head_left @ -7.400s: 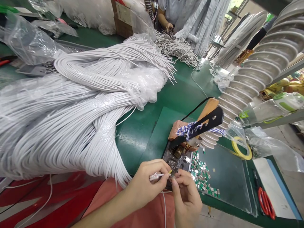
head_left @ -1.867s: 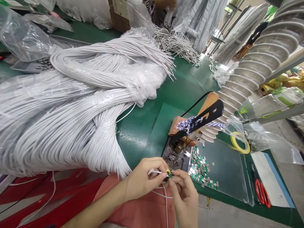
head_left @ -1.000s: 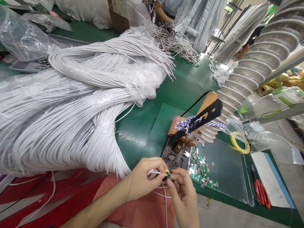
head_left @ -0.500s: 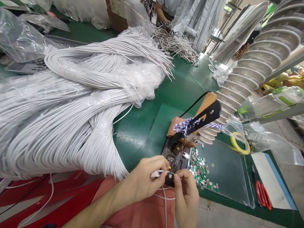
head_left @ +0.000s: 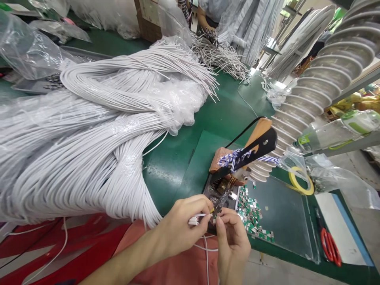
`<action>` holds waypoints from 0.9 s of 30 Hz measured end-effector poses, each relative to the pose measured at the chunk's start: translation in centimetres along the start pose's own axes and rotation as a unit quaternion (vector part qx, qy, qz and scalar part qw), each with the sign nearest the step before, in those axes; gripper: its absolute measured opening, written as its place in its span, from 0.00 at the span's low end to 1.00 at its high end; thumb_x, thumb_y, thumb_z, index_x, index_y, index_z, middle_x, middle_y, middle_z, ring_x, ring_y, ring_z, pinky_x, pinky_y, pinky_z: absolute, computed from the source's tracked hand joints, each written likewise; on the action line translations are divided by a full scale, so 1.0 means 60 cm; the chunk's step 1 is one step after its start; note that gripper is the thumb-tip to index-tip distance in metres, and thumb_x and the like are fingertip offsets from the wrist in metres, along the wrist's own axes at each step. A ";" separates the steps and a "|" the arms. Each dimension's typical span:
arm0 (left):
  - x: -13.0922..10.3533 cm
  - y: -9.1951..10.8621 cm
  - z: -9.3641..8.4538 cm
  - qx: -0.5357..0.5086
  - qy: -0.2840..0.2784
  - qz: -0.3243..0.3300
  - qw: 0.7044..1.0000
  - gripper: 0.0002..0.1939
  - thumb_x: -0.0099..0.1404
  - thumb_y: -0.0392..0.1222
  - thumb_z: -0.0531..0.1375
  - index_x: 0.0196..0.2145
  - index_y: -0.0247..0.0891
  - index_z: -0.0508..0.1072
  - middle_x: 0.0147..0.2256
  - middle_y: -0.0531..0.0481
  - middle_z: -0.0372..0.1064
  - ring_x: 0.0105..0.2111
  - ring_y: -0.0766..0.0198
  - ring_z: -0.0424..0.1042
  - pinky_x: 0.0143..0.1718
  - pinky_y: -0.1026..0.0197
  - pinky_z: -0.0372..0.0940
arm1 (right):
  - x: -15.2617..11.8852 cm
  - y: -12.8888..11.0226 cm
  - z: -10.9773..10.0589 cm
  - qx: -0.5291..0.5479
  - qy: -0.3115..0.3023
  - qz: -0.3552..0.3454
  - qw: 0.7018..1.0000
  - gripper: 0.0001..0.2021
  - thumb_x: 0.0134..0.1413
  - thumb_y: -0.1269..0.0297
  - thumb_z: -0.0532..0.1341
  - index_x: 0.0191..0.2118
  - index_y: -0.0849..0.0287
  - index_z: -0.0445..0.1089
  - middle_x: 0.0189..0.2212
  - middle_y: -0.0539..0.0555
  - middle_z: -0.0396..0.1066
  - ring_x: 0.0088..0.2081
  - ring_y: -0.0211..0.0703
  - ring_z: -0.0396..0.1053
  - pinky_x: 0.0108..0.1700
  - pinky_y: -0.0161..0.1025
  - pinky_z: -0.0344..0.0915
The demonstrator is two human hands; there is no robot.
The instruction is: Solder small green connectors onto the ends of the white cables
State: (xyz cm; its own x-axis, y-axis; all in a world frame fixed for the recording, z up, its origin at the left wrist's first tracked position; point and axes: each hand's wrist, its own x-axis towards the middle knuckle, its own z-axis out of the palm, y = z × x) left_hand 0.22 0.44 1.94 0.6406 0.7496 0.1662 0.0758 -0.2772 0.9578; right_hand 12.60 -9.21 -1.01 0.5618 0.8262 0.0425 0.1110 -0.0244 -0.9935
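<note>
My left hand (head_left: pixel 190 219) is closed in a pinch on a white cable (head_left: pixel 194 220), whose thin end points right between the fingertips. A small yellow bit (head_left: pixel 211 210) shows at those fingertips. Close beside it, my right hand (head_left: pixel 233 237) is also closed, thumb against forefinger, on something too small to make out. Both sets of fingertips nearly meet above the near edge of a dark tray (head_left: pixel 212 192). Just beyond them is a brass-coloured metal piece (head_left: pixel 223 185) beneath a black bracket (head_left: pixel 255 148), tied with blue-and-white cord to a brick (head_left: pixel 219 159).
Thick bundles of white cables (head_left: pixel 89 158) cover the left side. Several small green-and-silver connector boards (head_left: pixel 252 213) lie right of the tray. Farther right are yellow tape (head_left: pixel 310 186) and red-handled scissors (head_left: pixel 330 245). A ribbed hose (head_left: pixel 320 75) hangs above; a co-worker (head_left: pixel 212 14) is at the back.
My right fingertips have moved slightly up and left, closer to the left hand and the brass-coloured piece. My left hand keeps its pinch on the white cable.
</note>
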 end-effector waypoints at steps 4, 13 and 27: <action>-0.003 -0.007 -0.001 -0.004 -0.007 -0.023 1.000 0.09 0.63 0.28 0.55 0.25 0.35 0.67 0.32 0.49 0.71 0.32 0.66 0.71 0.36 0.68 0.63 | -0.002 0.004 -0.004 -0.015 0.016 -0.012 1.000 0.04 0.61 0.66 0.60 0.33 0.57 0.68 0.36 0.52 0.67 0.35 0.38 0.67 0.35 0.31 0.66; -0.012 -0.022 0.003 -0.043 -0.034 -0.077 0.996 0.10 0.66 0.32 0.55 0.26 0.35 0.68 0.34 0.49 0.70 0.31 0.66 0.70 0.30 0.69 0.61 | -0.001 0.017 -0.014 -0.084 -0.058 0.044 0.994 0.07 0.58 0.60 0.61 0.32 0.57 0.69 0.23 0.45 0.60 0.21 0.33 0.55 0.23 0.29 0.54; -0.018 -0.031 0.000 -0.030 -0.060 -0.047 0.997 0.12 0.69 0.34 0.53 0.29 0.34 0.71 0.38 0.48 0.68 0.37 0.64 0.70 0.41 0.66 0.62 | 0.015 0.005 -0.021 0.015 -0.069 0.066 0.995 0.02 0.56 0.64 0.64 0.33 0.56 0.71 0.32 0.49 0.67 0.31 0.37 0.67 0.32 0.31 0.64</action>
State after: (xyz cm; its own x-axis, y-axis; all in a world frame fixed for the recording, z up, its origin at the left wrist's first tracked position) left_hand -0.58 0.16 -0.04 0.7195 0.6927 0.0499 0.0964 -0.1708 0.9806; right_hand 14.18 -9.22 -1.13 0.4518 0.8864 -0.1007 0.0185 -0.1222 -0.9923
